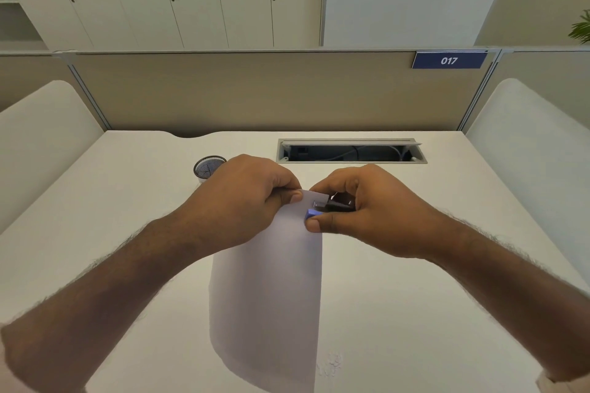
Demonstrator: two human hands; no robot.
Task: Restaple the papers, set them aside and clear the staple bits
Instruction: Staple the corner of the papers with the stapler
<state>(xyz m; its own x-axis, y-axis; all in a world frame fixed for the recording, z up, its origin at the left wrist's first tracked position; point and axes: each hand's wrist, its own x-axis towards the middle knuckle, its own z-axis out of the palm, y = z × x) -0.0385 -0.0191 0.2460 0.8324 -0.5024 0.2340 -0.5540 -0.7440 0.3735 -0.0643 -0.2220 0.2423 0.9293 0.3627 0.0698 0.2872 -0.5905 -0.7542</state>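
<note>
The white papers (268,297) hang down from my hands over the white desk (415,297), their lower part curving toward me. My left hand (245,198) pinches the top left corner of the sheets between thumb and fingers. My right hand (360,204) grips a small blue and dark stapler (325,206), whose jaws sit over the top right edge of the papers. A patch of tiny pale bits (332,362) lies on the desk just right of the papers' lower edge.
A black mesh cup (207,166) stands behind my left hand. An open cable tray (351,151) is set into the desk at the back. A beige partition with a blue "017" sign (448,60) closes off the far side.
</note>
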